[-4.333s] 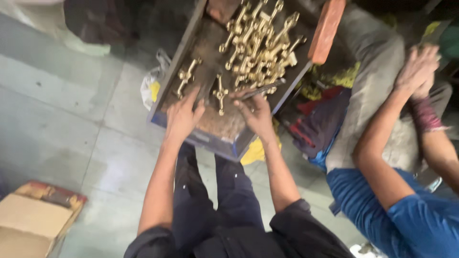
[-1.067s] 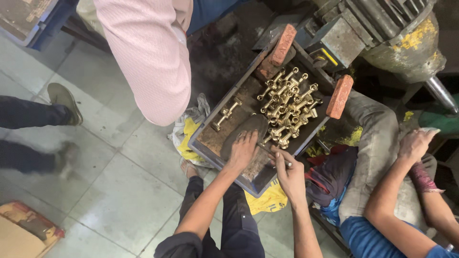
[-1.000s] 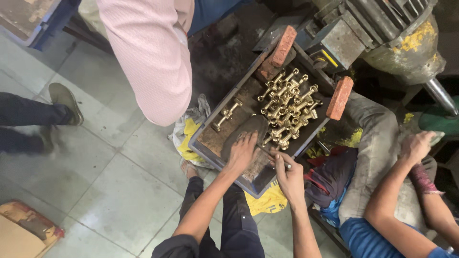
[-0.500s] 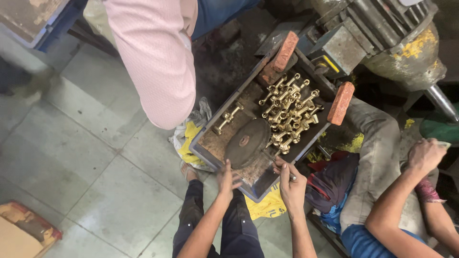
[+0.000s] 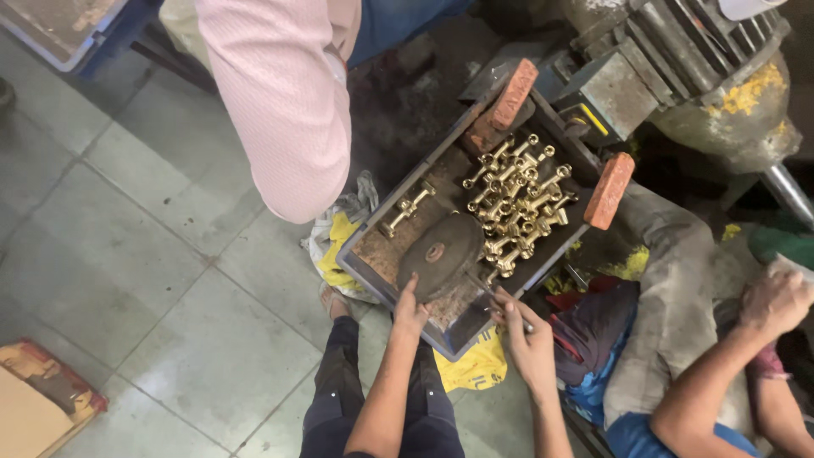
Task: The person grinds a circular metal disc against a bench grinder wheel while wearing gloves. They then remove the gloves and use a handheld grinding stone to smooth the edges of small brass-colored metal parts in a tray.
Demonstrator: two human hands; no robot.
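A blue-rimmed metal tray holds a heap of brass fittings and two loose brass pieces. A round grey disc rests in the tray's near part. My left hand grips the disc's lower edge. My right hand is closed around a thin metal rod that runs from the disc's side toward the tray's near rim. Both forearms reach up from the bottom of the view over my dark trousers.
Two red bricks sit on the tray's far rims. A motor machine stands behind. A person in a pink shirt leans in at the top; another person's arm is at the right. A cardboard box lies at the bottom left.
My left hand, which lay flat on top of the disc, has drawn back to its lower edge, uncovering the disc. My right hand stays by the rod.
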